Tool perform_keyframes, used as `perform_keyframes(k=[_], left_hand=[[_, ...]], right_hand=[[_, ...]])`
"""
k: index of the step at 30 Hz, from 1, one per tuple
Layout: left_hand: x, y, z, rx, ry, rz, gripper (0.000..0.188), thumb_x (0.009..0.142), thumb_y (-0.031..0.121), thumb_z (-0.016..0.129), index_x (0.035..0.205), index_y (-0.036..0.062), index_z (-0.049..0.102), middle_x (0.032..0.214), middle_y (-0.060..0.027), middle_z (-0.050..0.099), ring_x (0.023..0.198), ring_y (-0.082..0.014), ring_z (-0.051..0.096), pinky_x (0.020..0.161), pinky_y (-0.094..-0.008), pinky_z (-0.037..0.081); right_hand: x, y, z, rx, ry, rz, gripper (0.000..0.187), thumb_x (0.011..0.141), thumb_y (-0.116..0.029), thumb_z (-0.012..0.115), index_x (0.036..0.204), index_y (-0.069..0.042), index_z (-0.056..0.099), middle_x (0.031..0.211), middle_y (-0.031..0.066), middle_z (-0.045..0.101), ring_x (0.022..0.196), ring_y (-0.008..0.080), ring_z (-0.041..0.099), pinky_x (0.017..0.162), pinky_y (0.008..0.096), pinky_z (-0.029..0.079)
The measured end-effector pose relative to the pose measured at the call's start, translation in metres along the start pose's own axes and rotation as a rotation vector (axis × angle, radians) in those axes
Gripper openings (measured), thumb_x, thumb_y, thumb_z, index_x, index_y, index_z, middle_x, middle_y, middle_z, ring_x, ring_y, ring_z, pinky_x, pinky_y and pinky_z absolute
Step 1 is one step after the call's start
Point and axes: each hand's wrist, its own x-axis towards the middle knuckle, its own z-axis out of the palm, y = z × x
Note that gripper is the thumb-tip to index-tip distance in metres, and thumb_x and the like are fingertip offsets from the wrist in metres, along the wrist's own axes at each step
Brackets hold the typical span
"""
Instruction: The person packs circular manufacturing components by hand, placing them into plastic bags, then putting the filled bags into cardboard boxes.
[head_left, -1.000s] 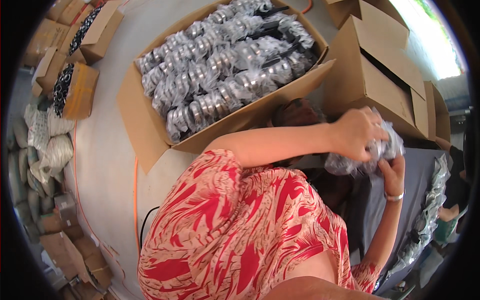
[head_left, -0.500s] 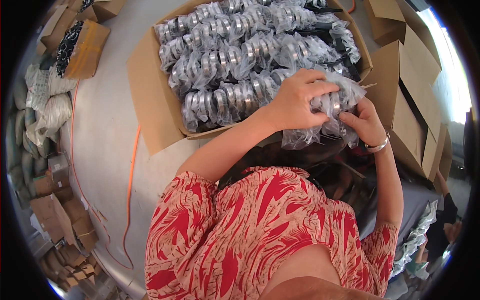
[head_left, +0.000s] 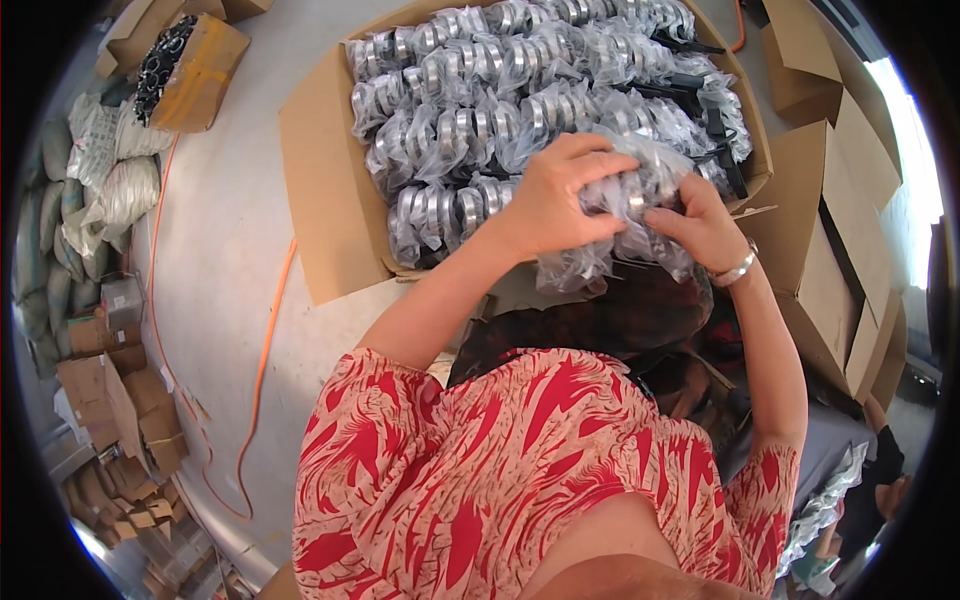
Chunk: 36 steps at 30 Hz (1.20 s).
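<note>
My left hand (head_left: 562, 195) is curled over a bundle of silvery metal rings in clear plastic wrap (head_left: 638, 190). From the other side, my right hand (head_left: 706, 232) grips the same bundle, its thumb pressed on the plastic. The bundle is at the near right side of a large open cardboard box (head_left: 325, 205), and loose plastic hangs below my left hand. Inside the box lie several rows of similar wrapped metal rings (head_left: 470, 125). Black parts (head_left: 715, 140) stick out at the right end of the rows.
More open cardboard boxes (head_left: 800, 210) stand on the right. An orange cable (head_left: 262, 375) crosses the grey floor at left. Farther left are a carton of black parts (head_left: 205, 75), stacked sacks (head_left: 120, 200) and flattened cardboard (head_left: 120, 400). Part of another person (head_left: 885, 470) shows at lower right.
Both hands have shifted left with the wrapped bundle, keeping their hold on it. The box and surroundings appear slightly farther right as the view has moved.
</note>
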Motion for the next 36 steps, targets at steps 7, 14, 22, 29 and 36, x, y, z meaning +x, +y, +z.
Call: perform_keyframes(k=[7,14,22,29,36], left_hand=[[-0.009,-0.025,-0.047,0.090,-0.017,-0.074,0.058,0.049,0.008,0.079,0.104,0.0062,0.063,0.105,-0.0114,0.059,0.093,-0.0253,0.059,0.082,-0.0325,0.048],[-0.024,-0.049,-0.088,0.211,-0.047,-0.169,0.055,0.049,0.014,0.079,0.102,0.0094,0.065,0.104,-0.0126,0.059,0.094,-0.0274,0.059,0.082,-0.0345,0.048],[-0.056,-0.078,-0.126,0.262,-0.078,-0.303,0.052,0.051,0.013,0.079,0.101,0.0063,0.064,0.104,-0.0117,0.060,0.094,-0.0275,0.059,0.083,-0.0334,0.047],[-0.083,-0.092,-0.142,0.580,-0.286,-0.401,0.070,0.059,0.024,0.076,0.124,0.0215,0.052,0.127,-0.0121,0.047,0.119,-0.0325,0.040,0.098,-0.0420,0.034],[-0.084,-0.083,-0.142,0.741,-0.263,-0.376,0.072,0.061,0.028,0.076,0.127,0.0208,0.049,0.130,-0.0123,0.045,0.119,-0.0338,0.040,0.098,-0.0444,0.032]], right_hand=[[0.056,-0.002,0.039,0.043,-0.010,-0.135,0.027,0.074,-0.013,0.069,0.092,0.002,0.056,0.081,0.0042,0.058,0.073,0.0105,0.050,0.065,0.0274,0.043],[0.111,0.021,0.087,0.123,-0.051,-0.059,0.029,0.071,-0.017,0.072,0.082,0.003,0.055,0.071,0.0044,0.055,0.063,0.0092,0.049,0.056,0.0286,0.044],[0.144,0.028,0.147,0.127,-0.047,-0.112,0.035,0.069,-0.022,0.070,0.089,0.003,0.057,0.080,0.0167,0.061,0.072,0.0286,0.059,0.067,0.0352,0.047],[0.150,0.043,0.162,-0.433,-0.148,-0.062,0.044,0.078,-0.033,0.064,0.099,0.004,0.053,0.095,0.0215,0.061,0.090,0.0370,0.059,0.079,0.0422,0.047],[0.134,0.028,0.158,-0.315,-0.018,-0.068,0.042,0.078,-0.026,0.064,0.103,0.003,0.048,0.099,0.0224,0.059,0.094,0.0368,0.056,0.080,0.0427,0.046]])
